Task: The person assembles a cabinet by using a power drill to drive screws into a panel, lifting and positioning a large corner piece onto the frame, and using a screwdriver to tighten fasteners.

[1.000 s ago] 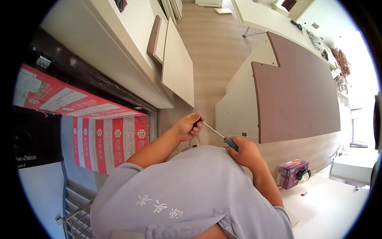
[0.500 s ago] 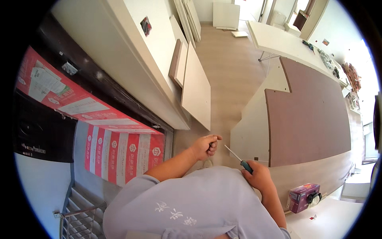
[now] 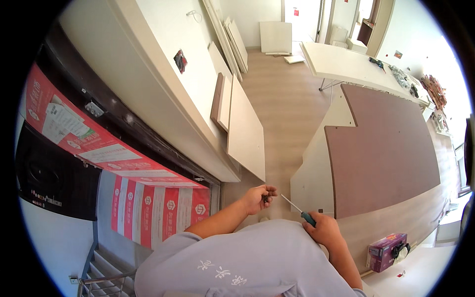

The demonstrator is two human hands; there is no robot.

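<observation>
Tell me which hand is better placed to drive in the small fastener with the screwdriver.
The right hand, probably: it already grips the screwdriver by its teal handle, shaft pointing toward the left hand. The left hand pinches what looks like a small dark fastener, so it suits steadying, not turning.

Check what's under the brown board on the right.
The brown board lies on a white panel, whose left edge shows. The rest beneath is covered. Right hand holds a screwdriver beside it.

Pale wood floor [image 3: 282,104], white boards [image 3: 245,131] leaning, white table [image 3: 346,64], bright daylight
</observation>
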